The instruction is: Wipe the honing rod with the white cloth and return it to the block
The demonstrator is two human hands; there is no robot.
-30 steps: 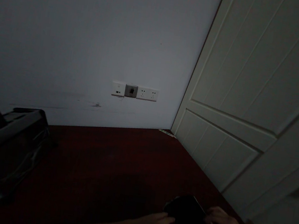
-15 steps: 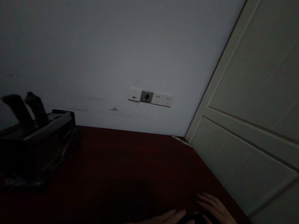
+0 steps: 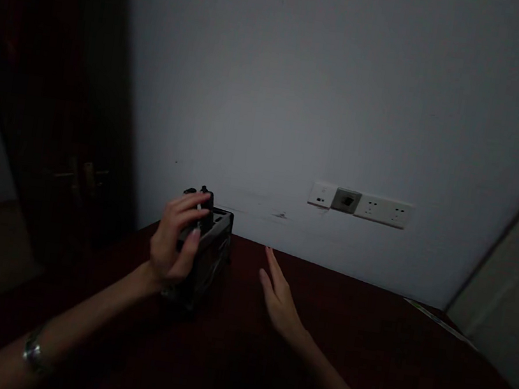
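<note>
A dark box-shaped holder (image 3: 217,240) with black handles (image 3: 208,203) sticking up from its top stands on the dark red tabletop, close to the wall. In front of these handles is my left hand (image 3: 176,234), its fingers curved and its thumb apart from them. It partly covers the handles, and whether it touches them I cannot tell. My right hand (image 3: 282,301) is held over the tabletop to the right of the holder, fingers stretched out and nothing in it.
The tabletop (image 3: 338,321) runs back to a pale wall with a row of sockets (image 3: 359,203). A thin pale strip (image 3: 439,323) lies along the far right edge, near a panelled white door (image 3: 517,314). At the left stands a dark door with a handle (image 3: 91,174).
The view has swung left. Both hands have left the dark thing at the near right of the table; my left hand has come to the holder's handles, my right hand has moved out over the table.
</note>
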